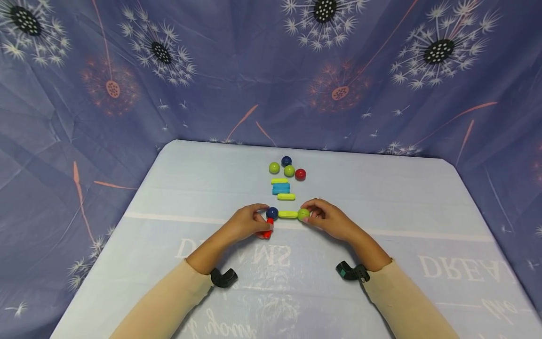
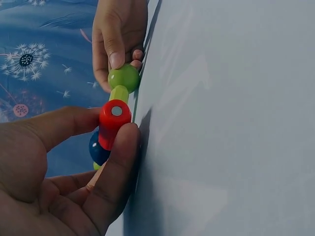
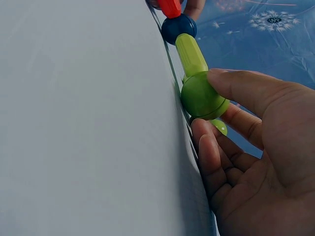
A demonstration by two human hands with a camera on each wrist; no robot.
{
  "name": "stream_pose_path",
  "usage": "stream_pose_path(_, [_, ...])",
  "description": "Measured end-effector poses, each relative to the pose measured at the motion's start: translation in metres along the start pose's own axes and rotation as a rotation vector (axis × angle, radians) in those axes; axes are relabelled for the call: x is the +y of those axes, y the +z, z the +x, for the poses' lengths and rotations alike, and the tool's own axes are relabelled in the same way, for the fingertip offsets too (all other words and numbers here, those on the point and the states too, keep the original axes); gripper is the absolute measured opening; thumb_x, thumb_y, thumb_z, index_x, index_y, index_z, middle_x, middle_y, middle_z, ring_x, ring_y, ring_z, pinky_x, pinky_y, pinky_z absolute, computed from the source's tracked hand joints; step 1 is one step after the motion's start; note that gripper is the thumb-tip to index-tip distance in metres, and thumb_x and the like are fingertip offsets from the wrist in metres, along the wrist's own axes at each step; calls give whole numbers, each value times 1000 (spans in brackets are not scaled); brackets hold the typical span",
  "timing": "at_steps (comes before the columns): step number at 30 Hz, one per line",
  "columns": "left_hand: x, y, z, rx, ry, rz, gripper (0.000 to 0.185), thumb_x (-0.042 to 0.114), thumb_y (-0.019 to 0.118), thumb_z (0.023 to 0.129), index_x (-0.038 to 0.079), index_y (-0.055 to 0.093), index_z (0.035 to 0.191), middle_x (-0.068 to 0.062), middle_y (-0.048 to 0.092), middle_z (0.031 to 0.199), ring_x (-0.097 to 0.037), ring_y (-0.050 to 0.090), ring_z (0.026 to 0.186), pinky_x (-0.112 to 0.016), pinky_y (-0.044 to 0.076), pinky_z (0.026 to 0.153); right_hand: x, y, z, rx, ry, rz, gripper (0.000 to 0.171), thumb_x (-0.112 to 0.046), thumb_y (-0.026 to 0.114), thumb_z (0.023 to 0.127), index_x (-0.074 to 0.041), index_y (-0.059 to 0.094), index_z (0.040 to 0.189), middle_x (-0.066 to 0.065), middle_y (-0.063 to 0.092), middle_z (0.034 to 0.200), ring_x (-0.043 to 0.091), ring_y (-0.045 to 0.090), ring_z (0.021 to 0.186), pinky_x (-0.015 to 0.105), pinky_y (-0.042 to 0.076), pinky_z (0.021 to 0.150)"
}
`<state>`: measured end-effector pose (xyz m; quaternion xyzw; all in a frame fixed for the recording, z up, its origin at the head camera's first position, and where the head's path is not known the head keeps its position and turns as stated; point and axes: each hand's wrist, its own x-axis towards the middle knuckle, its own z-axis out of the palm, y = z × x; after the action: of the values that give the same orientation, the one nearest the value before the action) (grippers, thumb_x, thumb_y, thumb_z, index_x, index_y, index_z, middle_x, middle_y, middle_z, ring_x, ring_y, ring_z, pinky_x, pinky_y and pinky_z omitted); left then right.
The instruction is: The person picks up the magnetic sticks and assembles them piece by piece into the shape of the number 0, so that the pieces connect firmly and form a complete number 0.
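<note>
Red stick [image 1: 268, 229] mostly tucked under the left hand [image 1: 247, 223] in the head view — only its end peeks out. Right wrist view cuts the same stick off at the top edge. Behind the right hand's [image 3: 256, 147] fingers [image 3: 216, 162], a green piece [image 3: 220, 126] — too hidden to identify.

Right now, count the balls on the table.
6: dark blue, two green and red at the far cluster; blue ball by left hand, green ball by right hand.
</note>
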<state>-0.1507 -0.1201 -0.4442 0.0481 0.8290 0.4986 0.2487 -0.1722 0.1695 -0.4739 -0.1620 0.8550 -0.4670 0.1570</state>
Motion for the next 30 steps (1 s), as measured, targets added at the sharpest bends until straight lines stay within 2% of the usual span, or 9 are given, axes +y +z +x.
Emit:
stream_pose_path(5, [-2,5,4,-15,8,-71,69,15,79,87,10,47,149,-7,72,86,-14,72,66,-28,61,68,2,-1,0,4,-2,-10,36,-27,73,94,-17,64,127,6,62,107,19,54,90,24,46,76])
stream_pose_path(10, [-6,7,6,-8,16,-93,71,16,80,87,12,46,150,-8,71,87,-15,71,64,-29,61,66,2,0,0,8,-1,-4,36,-27,74,94,-18,65,127,5,62,106,20,53,90,24,46,75])
stream_pose_path(15, [-12,9,8,12,46,-98,57,18,73,93,11,51,146,-8,69,87,-15,68,58,-31,60,60,0,1,-1,5,-2,2,36,-25,73,94,-16,64,128,6,62,105,20,53,90,24,45,75])
stream_pose_path(19, [-16,9,11,25,55,-141,46,19,67,98,9,55,142,-9,62,86,-15,66,57,-32,60,59,-3,2,-1,4,4,-14,34,-20,71,95,-14,64,128,7,61,105,20,53,90,24,45,75])
stream_pose_path(24, [-20,6,14,21,81,-199,42,18,65,100,6,57,140,-11,60,88,-15,66,60,-31,61,60,-5,3,0,2,5,-12,33,-12,69,96,-8,63,128,11,61,105,24,53,90,25,45,76])
stream_pose_path(30, [-24,4,16,13,111,-207,41,19,64,100,7,59,138,-13,63,93,-15,66,60,-31,60,58,-2,2,0,9,-3,-4,35,-19,71,95,-12,63,129,8,61,107,21,53,92,24,45,76])
